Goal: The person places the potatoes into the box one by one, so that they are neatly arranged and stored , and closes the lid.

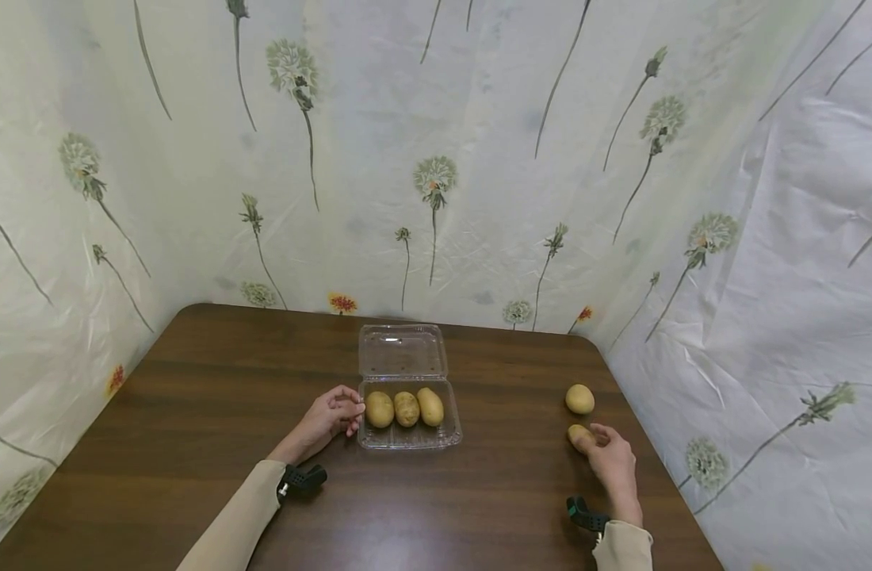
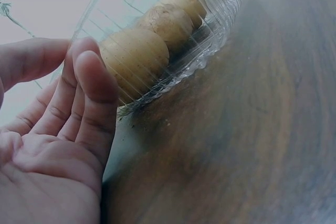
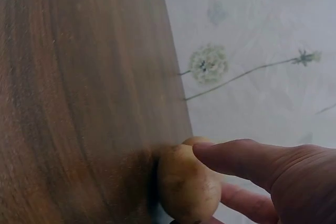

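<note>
A clear plastic clamshell box (image 1: 446, 434) sits on the table with its lid (image 1: 402, 351) folded back, away from the person. Three potatoes (image 1: 407, 409) lie side by side in its base. At the left side of the box, my left hand (image 1: 334, 415) pinches the rim between thumb and fingers; the left wrist view shows the nearest potato (image 2: 135, 61) just behind the ribbed wall. Over on the right, my right hand (image 1: 613, 461) grips a potato (image 3: 186, 184), thumb on one side and fingers on the other. Just beyond it lies another potato (image 1: 580, 399).
The dark wooden table (image 1: 493, 484) has its right edge close to my right hand. Sheets of white flower-printed cloth (image 1: 479, 198) hang behind the table and along both sides. Bare wood lies between the box and the two potatoes on the right.
</note>
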`<action>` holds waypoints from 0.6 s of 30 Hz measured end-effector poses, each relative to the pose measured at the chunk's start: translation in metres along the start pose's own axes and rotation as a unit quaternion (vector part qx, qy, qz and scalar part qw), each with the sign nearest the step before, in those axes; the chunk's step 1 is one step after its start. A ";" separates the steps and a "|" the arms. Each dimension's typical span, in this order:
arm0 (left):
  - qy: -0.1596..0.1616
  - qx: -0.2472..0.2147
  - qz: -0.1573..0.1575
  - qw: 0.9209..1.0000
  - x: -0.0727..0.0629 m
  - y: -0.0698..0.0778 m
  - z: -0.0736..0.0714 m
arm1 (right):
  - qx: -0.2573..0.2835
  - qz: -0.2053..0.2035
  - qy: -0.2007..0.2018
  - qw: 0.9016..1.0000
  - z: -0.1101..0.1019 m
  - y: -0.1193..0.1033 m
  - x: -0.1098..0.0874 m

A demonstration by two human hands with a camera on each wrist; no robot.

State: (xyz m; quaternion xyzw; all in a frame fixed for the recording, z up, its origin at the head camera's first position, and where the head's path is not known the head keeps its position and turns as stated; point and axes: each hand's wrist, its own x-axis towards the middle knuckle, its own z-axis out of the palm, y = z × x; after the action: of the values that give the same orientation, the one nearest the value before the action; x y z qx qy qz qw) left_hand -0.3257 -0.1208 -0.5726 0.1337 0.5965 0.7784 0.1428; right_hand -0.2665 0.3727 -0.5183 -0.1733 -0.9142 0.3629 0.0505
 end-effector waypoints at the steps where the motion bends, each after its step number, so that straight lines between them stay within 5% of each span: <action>1: 0.000 0.001 0.000 1.000 0.000 0.000 0.000 | -0.003 -0.001 0.001 1.000 0.001 0.001 0.001; 18: -0.002 0.004 0.000 1.000 0.001 -0.002 -0.001 | -0.015 -0.012 0.029 0.999 0.008 0.006 0.004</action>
State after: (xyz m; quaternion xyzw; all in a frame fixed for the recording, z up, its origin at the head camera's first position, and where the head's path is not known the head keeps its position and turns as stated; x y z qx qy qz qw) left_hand -0.3270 -0.1209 -0.5744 0.1353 0.5992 0.7759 0.1437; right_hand -0.2700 0.3729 -0.5286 -0.1735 -0.9197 0.3434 0.0784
